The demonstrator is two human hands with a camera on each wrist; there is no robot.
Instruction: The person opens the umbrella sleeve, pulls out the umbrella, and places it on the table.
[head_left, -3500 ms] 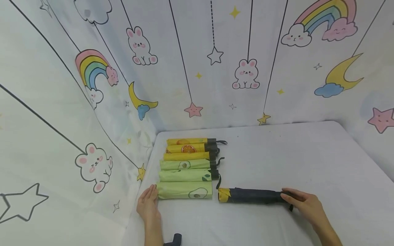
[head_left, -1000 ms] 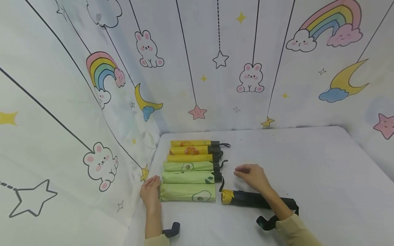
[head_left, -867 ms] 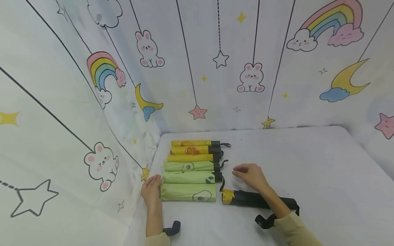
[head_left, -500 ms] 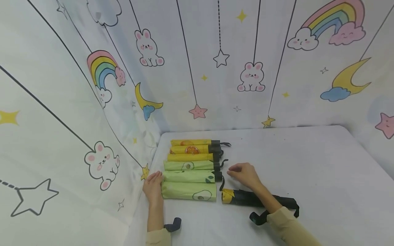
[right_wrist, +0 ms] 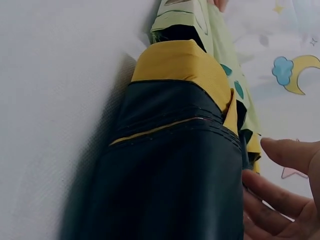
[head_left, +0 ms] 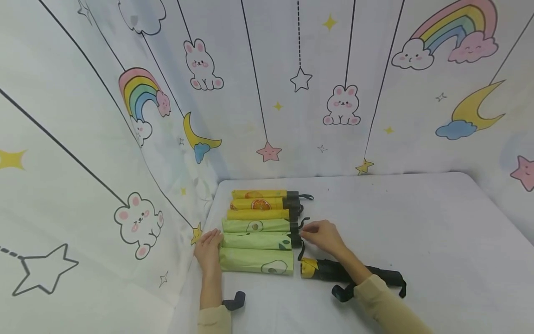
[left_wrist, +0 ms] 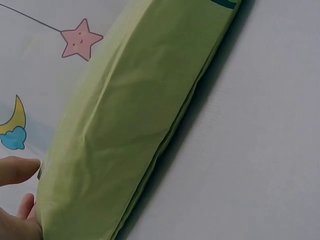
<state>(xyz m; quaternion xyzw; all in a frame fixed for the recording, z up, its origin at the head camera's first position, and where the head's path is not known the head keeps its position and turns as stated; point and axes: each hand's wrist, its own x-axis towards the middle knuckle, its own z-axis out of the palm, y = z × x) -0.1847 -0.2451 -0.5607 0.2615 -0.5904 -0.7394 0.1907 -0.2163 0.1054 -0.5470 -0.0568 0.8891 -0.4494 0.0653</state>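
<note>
Our R hand (head_left: 322, 235) loose, ungripping, at blk hdl (head_left: 295, 241), contact unclear | pale-green cylindrical cloth umbrella w/ leaf print (head_left: 254, 240) on tabletop (head_left: 417, 222), to its L, axis L–R | our L hand (head_left: 207, 250) outstretched, opp. end

On the table (head_left: 417, 232), five umbrellas (head_left: 257, 214) are lying in a row at left, a sleeve (head_left: 250, 260) before them, a roll (head_left: 327, 270) right of it; left hand (head_left: 207, 248) and right hand (head_left: 323, 235) are flanking the nearest umbrella (head_left: 256, 240), a backdrop (head_left: 308, 120) hanging behind
</note>
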